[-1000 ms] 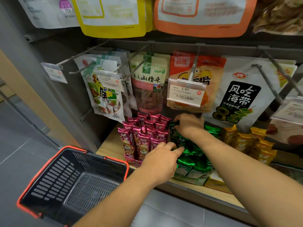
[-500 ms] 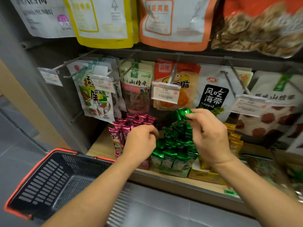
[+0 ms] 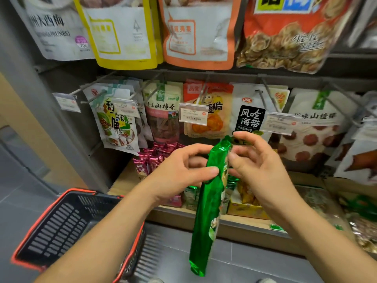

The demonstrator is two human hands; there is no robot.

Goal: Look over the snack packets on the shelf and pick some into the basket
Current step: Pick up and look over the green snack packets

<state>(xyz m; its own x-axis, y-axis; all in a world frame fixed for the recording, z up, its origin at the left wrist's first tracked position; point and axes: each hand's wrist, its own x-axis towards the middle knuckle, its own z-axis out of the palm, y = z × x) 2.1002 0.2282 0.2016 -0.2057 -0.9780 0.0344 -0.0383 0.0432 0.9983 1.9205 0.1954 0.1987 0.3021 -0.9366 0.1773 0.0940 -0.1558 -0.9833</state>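
The step in hand looks like checking a packet before it goes in. The basket [image 3: 61,203] sits at the near left, below the left forearm, its mouth facing up, so the cleanest move is probably to swing the green packet [image 3: 208,211] leftward and low over that opening, and let go only once its bottom end is inside the rim. Since the packet is long and hangs well below the grip, it could catch the basket's red edge if brought across too low. One hand should be enough to carry it (foil like this is likely slippery, so a firm pinch helps).

The left hand [image 3: 179,170] grips the packet in its upper half, the thumb pressed flat on the front and the fingers curled behind. The packet hangs nearly upright in front of the shelf [image 3: 126,180], clear of the pink packets [image 3: 155,158] standing there. The right hand [image 3: 259,166] pinches the packet's top end, forefinger hooked over it and thumb against its right edge, with the other fingers loosely bent.
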